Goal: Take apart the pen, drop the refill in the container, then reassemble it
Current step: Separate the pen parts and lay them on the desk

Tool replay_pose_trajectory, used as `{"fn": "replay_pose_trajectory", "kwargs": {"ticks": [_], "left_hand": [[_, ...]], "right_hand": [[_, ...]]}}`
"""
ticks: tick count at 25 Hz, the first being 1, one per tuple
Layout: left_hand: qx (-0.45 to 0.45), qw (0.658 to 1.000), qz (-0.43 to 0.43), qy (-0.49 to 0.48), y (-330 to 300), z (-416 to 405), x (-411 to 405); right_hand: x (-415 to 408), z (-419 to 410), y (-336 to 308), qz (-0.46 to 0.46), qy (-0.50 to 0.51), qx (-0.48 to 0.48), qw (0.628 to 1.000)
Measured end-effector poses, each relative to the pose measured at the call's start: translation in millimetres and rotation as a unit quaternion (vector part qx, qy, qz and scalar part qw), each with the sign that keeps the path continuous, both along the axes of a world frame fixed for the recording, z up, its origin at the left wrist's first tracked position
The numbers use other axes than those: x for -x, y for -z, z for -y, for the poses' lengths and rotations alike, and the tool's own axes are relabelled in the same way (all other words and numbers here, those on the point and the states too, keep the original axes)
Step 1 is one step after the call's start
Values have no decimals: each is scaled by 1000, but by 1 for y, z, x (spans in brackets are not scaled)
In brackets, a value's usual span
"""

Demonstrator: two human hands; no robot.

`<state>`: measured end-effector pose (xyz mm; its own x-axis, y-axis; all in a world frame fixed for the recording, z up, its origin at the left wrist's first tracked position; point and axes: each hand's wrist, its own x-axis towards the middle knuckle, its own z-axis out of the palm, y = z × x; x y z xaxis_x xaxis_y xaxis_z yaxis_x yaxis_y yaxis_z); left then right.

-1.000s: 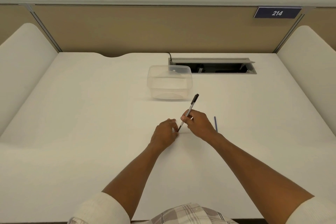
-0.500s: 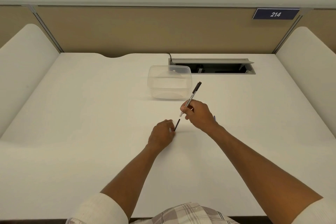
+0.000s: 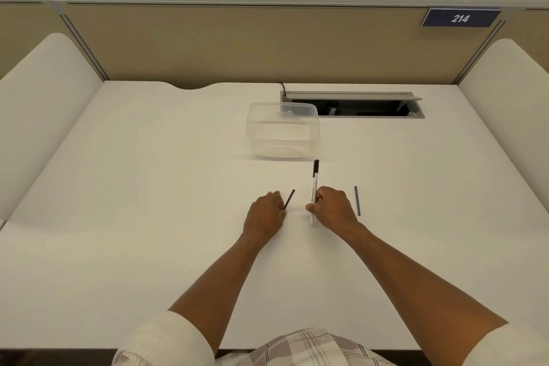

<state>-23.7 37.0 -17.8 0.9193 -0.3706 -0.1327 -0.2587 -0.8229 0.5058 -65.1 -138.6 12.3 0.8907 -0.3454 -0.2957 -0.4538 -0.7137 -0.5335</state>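
Note:
My right hand (image 3: 332,208) grips the white pen barrel (image 3: 314,184), whose black end points away from me toward the clear plastic container (image 3: 282,131). My left hand (image 3: 266,212) pinches the near end of a short thin black pen piece (image 3: 289,198), which angles up to the right, apart from the barrel. A thin blue stick (image 3: 357,200) lies on the white desk (image 3: 148,187), just right of my right hand. The container stands open about a hand's length beyond the pen, and nothing shows inside it.
An open cable hatch (image 3: 353,105) with a black cable sits at the back of the desk behind the container. White padded side panels (image 3: 44,116) flank the desk. A tan partition with a blue "214" plate (image 3: 460,18) closes the far side.
The black piece has come off the barrel and stays in my left hand. My right hand swung the barrel from a rightward tilt to nearly straight ahead and lowered it toward the desk.

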Motion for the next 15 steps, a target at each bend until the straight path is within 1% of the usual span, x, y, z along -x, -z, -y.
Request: {"fn": "replay_pose_trajectory", "kwargs": {"ticks": [2, 6, 15], "left_hand": [[2, 1000, 1, 1, 0, 0, 1], [7, 1000, -7, 0, -2, 0, 1], [-5, 1000, -16, 5, -4, -4, 1]], "right_hand": [[2, -3, 8, -24, -2, 2, 1000], [-1, -10, 14, -42, -6, 15, 999], [-5, -15, 18, -44, -16, 62, 997]]}}
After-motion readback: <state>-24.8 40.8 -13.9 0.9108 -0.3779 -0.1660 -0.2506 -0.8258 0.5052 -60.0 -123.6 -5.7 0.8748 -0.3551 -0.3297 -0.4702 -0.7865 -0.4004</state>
